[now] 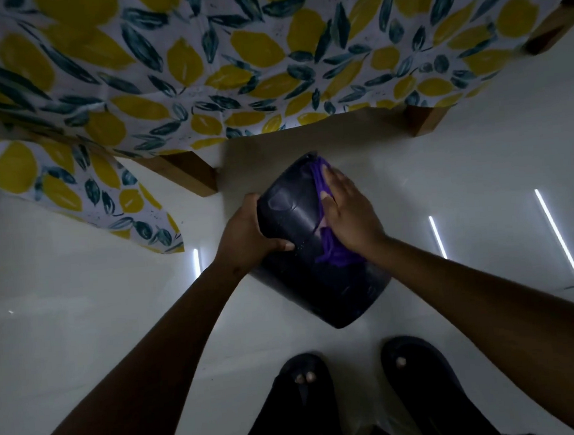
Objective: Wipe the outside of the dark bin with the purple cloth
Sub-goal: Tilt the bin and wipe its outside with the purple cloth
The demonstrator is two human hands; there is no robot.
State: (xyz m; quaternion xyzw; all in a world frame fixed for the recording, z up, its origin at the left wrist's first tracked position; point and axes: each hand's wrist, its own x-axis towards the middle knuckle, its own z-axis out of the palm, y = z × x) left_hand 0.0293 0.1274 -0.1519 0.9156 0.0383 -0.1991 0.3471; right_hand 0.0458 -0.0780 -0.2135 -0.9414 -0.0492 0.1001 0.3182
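The dark bin (pixel 292 217) is tilted above the white floor, its smaller end pointing away from me toward the table. My left hand (pixel 249 232) grips its left side, thumb curled onto the upper face. My right hand (pixel 348 209) lies flat on the bin's right side, pressing the purple cloth (pixel 335 254) against it. Folds of the cloth show above the fingertips and bunch below the palm. The bin's opening and its far side are hidden.
A table with a lemon-print cloth (pixel 200 63) hangs over the far half of the view, with wooden legs (pixel 191 173) just beyond the bin. My feet in dark sandals (pixel 418 371) stand on the glossy white floor (pixel 80 299), which reflects strip lights.
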